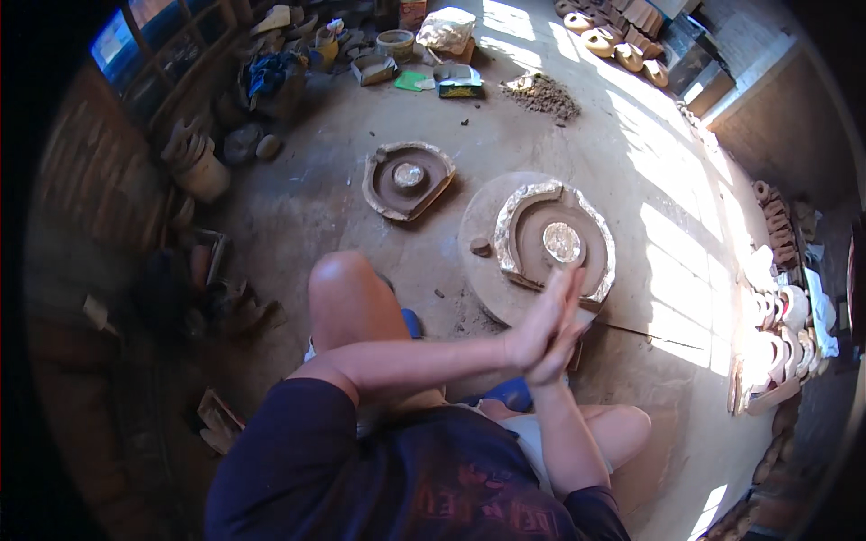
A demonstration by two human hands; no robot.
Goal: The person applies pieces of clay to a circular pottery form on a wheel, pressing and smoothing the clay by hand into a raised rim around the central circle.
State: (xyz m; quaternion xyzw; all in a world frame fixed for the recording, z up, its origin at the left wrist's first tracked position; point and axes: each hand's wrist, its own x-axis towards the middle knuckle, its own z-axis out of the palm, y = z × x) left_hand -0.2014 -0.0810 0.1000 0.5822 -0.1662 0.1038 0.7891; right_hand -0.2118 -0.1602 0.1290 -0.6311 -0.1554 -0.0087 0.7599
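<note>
Just right of centre, head view, we hold left hand (539,325) and right hand (553,361) palm to palm, fingers straight, unclenched. Beyond them: rough white-rimmed basin (511,230) on flat round slab (478,216); smaller brown dish (386,183) farther left.

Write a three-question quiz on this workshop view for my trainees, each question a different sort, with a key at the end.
1. Multiple choice: What is the left hand pressed against?
A) the soil heap
B) the right hand
C) the left knee

2. True or false: The smaller ring-shaped form sits on the round disc.

3. Fill in the gap: On the disc, to the left of the larger ring-shaped form, lies a small dark ____.

Key:
1. B
2. False; it sits on the floor, apart from the disc.
3. lump
</note>
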